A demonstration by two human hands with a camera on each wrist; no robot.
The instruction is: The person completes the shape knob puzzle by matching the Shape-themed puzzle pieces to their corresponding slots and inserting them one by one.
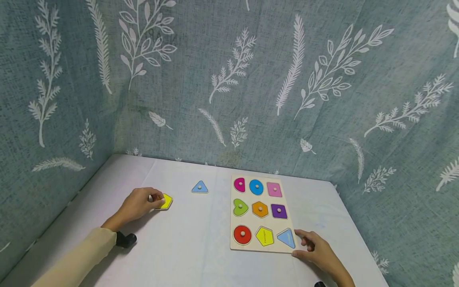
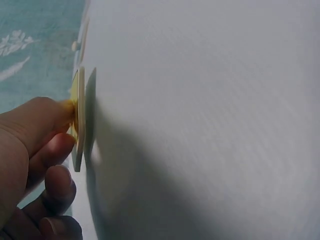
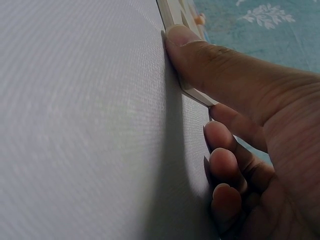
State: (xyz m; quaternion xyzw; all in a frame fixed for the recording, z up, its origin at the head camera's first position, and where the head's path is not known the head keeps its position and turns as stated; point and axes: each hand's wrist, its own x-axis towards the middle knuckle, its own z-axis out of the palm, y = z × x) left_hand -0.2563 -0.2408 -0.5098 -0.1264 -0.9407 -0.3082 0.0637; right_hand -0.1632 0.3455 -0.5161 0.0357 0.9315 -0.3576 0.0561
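On the left of the head view, my left hand (image 1: 141, 203) pinches a yellow pentagon puzzle piece (image 1: 167, 202) from its top side. In the left wrist view that piece (image 2: 80, 120) is seen edge-on, just off the white cloth, with its shadow beside it. My right hand (image 1: 319, 251) holds the lower right corner of the wooden shape puzzle board (image 1: 251, 221) between thumb and index finger; the other fingers curl beside it. Two bottom-row recesses show bare: a yellow pentagon recess (image 1: 264, 236) and a blue triangle recess (image 1: 286, 238).
A blue triangle piece (image 1: 200, 189) with a knob lies on the white tablecloth (image 1: 179, 247), left of the board. Several knobbed pieces sit in the board, among them a red circle (image 1: 242, 240) and an orange hexagon (image 1: 259, 214). Leaf-patterned curtains (image 1: 201, 131) enclose the table.
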